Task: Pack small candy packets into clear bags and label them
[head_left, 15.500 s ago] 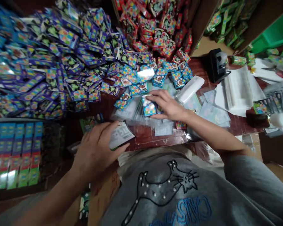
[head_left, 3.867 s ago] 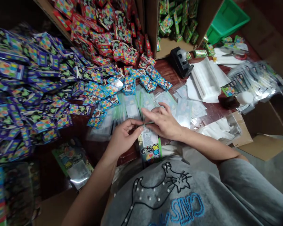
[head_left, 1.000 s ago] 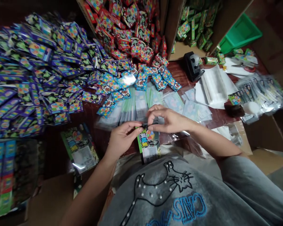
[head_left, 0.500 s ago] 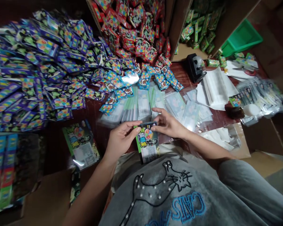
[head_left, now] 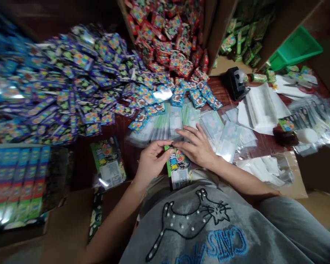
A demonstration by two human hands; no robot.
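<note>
Close to my body, a black and green printed packet (head_left: 179,170) hangs upright at the table's front edge. My left hand (head_left: 154,158) pinches its upper left corner between thumb and fingers. Across the packet's top edge lies my right hand (head_left: 195,146), its fingers spread and touching the packet. A similar packet (head_left: 108,163) rests on the table to the left. Just beyond my hands, flat clear-and-green packets (head_left: 159,124) are fanned out, with small blue boxes (head_left: 155,109) at their far side.
Purple boxes (head_left: 82,84) are heaped at left, red ones (head_left: 165,47) behind. A black tape dispenser (head_left: 234,83), white sheets (head_left: 261,106), scissors (head_left: 302,87) and a green bin (head_left: 297,49) stand right. Coloured strips (head_left: 23,183) lie at the left front.
My right hand has turned flatter over the packet's top, its fingers stretched to the left. My left hand keeps its pinch. The whole view has shifted, showing more on the left.
</note>
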